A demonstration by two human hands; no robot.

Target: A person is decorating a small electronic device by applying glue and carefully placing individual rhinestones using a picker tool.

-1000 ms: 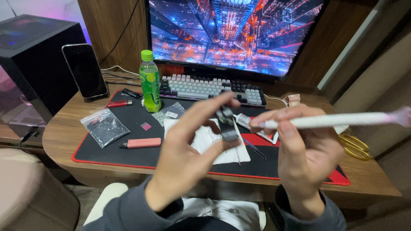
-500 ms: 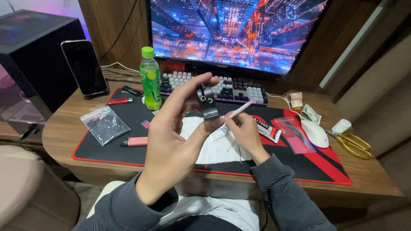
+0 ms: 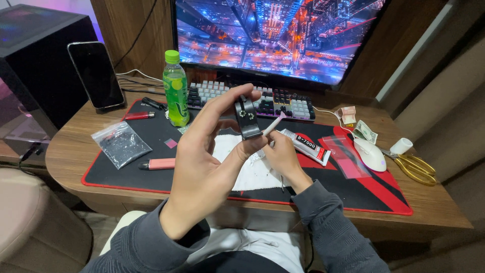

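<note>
Left hand [image 3: 202,167]: raised at the centre of the frame, palm toward the camera, its grip closed on a small black part [image 3: 247,119] pinched between thumb and fingertips.
Small black part: a short dark strap-like piece with two pale round studs near its top, held upright above the surface, in front of the keyboard [image 3: 252,98].
Right hand [image 3: 280,156]: just right of centre and lower, its grip narrow around a thin white stick [image 3: 274,124], fingers curled about the lower end.
Thin white stick: slanted up to the right, its upper stretch just beside the lower edge of the black part; whether they touch I cannot tell.
White cloth [image 3: 252,169]: lies on the black and red mat [image 3: 353,192] directly under both hands, speckled with tiny bits.
Glue tube [image 3: 306,145]: white with a red label, lying on the mat just right of the right hand.
Upper part of the frame: a monitor [image 3: 273,35] showing city lights, the keyboard below it, a green bottle [image 3: 175,91] standing left of the keyboard.
Left of the frame: a phone [image 3: 96,76] propped upright, a red lighter [image 3: 139,116], a clear bag of dark bits [image 3: 121,144], a pink stick [image 3: 157,164] on the mat.
Right of the frame: a white mouse [image 3: 370,154], folded banknotes [image 3: 366,133], gold scissors [image 3: 415,168] on the wooden surface [image 3: 444,212].
</note>
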